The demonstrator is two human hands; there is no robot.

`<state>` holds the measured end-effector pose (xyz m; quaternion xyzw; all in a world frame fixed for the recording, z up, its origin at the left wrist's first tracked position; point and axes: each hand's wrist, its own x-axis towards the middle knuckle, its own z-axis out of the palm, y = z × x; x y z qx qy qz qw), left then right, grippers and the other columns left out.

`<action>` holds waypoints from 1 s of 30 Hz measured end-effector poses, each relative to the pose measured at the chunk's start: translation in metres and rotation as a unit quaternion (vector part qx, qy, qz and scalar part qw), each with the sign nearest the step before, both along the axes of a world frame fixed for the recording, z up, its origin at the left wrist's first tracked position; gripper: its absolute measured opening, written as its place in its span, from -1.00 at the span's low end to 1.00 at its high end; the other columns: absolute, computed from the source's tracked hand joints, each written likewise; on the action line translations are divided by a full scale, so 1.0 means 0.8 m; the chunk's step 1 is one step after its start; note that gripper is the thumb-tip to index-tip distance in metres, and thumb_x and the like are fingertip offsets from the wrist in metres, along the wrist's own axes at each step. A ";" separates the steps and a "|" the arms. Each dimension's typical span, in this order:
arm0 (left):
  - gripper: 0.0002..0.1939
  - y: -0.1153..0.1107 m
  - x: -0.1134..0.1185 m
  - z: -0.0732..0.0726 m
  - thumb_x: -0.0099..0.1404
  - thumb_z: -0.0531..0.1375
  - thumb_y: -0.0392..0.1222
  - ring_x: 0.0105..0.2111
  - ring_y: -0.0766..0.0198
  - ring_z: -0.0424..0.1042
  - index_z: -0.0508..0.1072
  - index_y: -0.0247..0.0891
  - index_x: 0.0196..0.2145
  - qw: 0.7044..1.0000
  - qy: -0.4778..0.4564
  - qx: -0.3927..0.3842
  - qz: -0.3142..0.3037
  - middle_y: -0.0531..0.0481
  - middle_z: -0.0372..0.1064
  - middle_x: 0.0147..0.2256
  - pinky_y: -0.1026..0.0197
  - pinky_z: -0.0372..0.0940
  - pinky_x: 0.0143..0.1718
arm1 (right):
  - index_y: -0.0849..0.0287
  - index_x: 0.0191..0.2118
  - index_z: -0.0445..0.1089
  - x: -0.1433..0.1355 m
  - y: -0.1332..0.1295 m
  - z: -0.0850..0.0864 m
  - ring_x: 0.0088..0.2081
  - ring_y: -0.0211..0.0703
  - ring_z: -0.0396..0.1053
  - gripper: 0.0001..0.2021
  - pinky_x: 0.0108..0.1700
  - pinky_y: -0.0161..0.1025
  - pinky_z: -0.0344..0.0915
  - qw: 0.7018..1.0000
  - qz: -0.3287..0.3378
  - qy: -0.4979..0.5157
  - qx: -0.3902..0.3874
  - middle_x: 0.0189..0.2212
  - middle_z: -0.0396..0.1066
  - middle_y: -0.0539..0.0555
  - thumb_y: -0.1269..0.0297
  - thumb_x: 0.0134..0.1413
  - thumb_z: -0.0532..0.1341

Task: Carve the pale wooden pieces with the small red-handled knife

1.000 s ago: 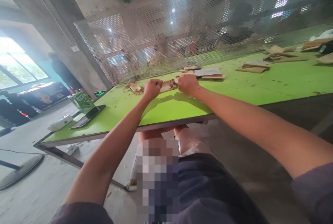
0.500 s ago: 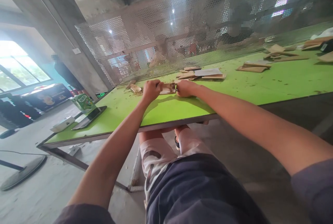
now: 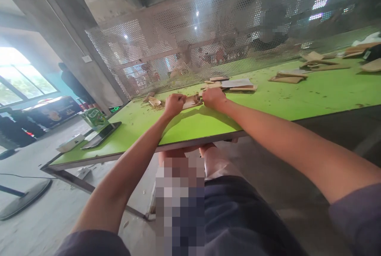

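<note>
A pale brown flat piece (image 3: 192,102), looking like wood or bark, lies over the green table (image 3: 196,123) between my hands. My left hand (image 3: 175,104) is closed on its left end. My right hand (image 3: 213,98) is a fist at the piece's right end, closed round a small dark thing that I cannot make out. Brown crumbs and a curled pale scrap (image 3: 154,101) lie left of my left hand. Just beyond my right hand is a pile of thin brown pieces with a white sheet (image 3: 237,83) on top.
A perforated metal screen (image 3: 166,53) stands along the table's back edge. On the left are a green box (image 3: 95,118), a dark tablet-like object (image 3: 102,136) and a white box (image 3: 70,143). More brown pieces (image 3: 287,78) lie to the right. People are dimly visible behind the screen.
My right hand has risen slightly and its wrist has turned. The flat piece now tilts a little, its right end higher. My left hand has barely moved.
</note>
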<state>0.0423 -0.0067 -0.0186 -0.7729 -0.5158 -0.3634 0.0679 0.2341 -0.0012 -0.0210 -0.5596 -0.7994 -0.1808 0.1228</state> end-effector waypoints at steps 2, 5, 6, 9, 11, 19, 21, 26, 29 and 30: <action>-0.66 0.004 -0.005 0.000 0.22 -0.02 -0.11 -0.59 0.36 -0.04 0.06 -0.23 -0.67 1.000 -0.002 -0.015 -0.008 0.10 -0.12 -0.65 0.22 -0.16 -0.51 | 0.35 -0.12 0.51 0.000 0.000 0.001 -0.12 0.15 0.44 -0.64 -0.16 -0.11 0.28 1.000 0.002 0.010 0.016 -0.19 0.50 0.40 0.43 0.12 0.00; -0.65 0.011 -0.011 -0.001 0.22 -0.04 -0.09 -0.59 0.38 -0.04 0.04 -0.23 -0.66 0.998 0.012 -0.045 -0.030 0.10 -0.12 -0.65 0.23 -0.15 -0.52 | 0.33 -0.13 0.52 -0.002 0.004 0.000 -0.12 0.16 0.44 -0.64 -0.18 -0.11 0.29 1.000 0.011 0.013 0.021 -0.19 0.50 0.39 0.41 0.11 0.01; -0.65 0.012 -0.012 -0.002 0.22 -0.03 -0.09 -0.59 0.38 -0.03 0.04 -0.23 -0.67 0.997 0.021 -0.056 -0.039 0.11 -0.11 -0.65 0.23 -0.15 -0.52 | 0.32 -0.13 0.52 -0.002 0.006 -0.002 -0.14 0.16 0.45 -0.66 -0.19 -0.11 0.29 1.000 0.014 0.011 0.015 -0.20 0.51 0.38 0.38 0.09 0.04; -0.67 0.014 -0.016 -0.004 0.19 -0.02 -0.12 -0.59 0.37 0.01 0.11 -0.24 -0.68 0.993 0.051 -0.088 -0.066 0.10 -0.07 -0.66 0.23 -0.12 -0.51 | 0.29 -0.16 0.54 0.000 0.014 -0.007 -0.19 0.15 0.47 -0.68 -0.22 -0.15 0.31 1.000 0.021 0.001 -0.012 -0.22 0.53 0.34 0.32 -0.02 0.16; -0.70 0.014 -0.017 -0.003 0.17 0.02 -0.11 -0.58 0.36 0.05 0.23 -0.26 -0.66 0.988 0.068 -0.107 -0.083 0.09 0.02 -0.66 0.24 -0.08 -0.50 | 0.29 -0.16 0.54 0.004 0.020 -0.011 -0.20 0.14 0.47 -0.67 -0.25 -0.17 0.32 1.000 0.020 0.000 -0.024 -0.22 0.53 0.34 0.28 -0.05 0.19; -0.53 0.004 -0.024 0.008 -0.01 0.26 0.22 -0.50 0.32 0.20 0.47 -0.27 -0.34 0.955 0.162 -0.198 -0.151 0.05 0.29 -0.48 0.27 -0.04 -0.48 | 0.26 -0.10 0.51 0.017 0.031 -0.014 -0.21 0.09 0.47 -0.62 -0.30 -0.22 0.30 0.999 0.016 0.010 -0.049 -0.22 0.53 0.33 0.15 0.02 0.17; -0.56 0.002 -0.021 0.009 0.02 0.25 0.22 -0.55 0.35 0.13 0.41 -0.26 -0.45 0.958 0.177 -0.172 -0.144 0.08 0.20 -0.56 0.25 -0.10 -0.50 | 0.26 -0.08 0.50 0.016 0.031 -0.014 -0.18 0.08 0.47 -0.61 -0.28 -0.23 0.29 0.998 0.025 0.009 -0.052 -0.21 0.53 0.32 0.14 0.03 0.16; -0.67 -0.002 -0.008 0.007 0.09 0.20 0.11 -0.53 0.30 0.18 0.36 -0.24 -0.46 0.956 0.235 -0.151 -0.091 0.02 0.28 -0.50 0.24 -0.07 -0.51 | 0.31 -0.10 0.49 0.015 0.030 -0.014 -0.19 0.07 0.47 -0.61 -0.27 -0.22 0.28 0.998 0.038 0.007 -0.058 -0.20 0.52 0.36 0.16 0.07 0.13; -0.68 -0.003 -0.003 0.004 0.10 0.19 0.08 -0.48 0.24 0.27 0.38 -0.25 -0.37 0.954 0.245 -0.164 -0.057 -0.05 0.38 -0.41 0.24 0.00 -0.50 | 0.29 -0.15 0.52 0.017 0.030 -0.013 -0.21 0.05 0.47 -0.65 -0.28 -0.23 0.27 0.997 0.040 0.003 -0.059 -0.21 0.52 0.34 0.20 0.07 0.11; -0.65 -0.003 -0.002 0.004 0.09 0.18 0.10 -0.46 0.21 0.30 0.39 -0.26 -0.33 0.956 0.245 -0.156 -0.049 -0.08 0.40 -0.39 0.24 0.02 -0.49 | 0.29 -0.16 0.52 0.018 0.030 -0.013 -0.21 0.05 0.47 -0.65 -0.28 -0.24 0.27 0.997 0.040 0.001 -0.059 -0.21 0.52 0.34 0.21 0.05 0.12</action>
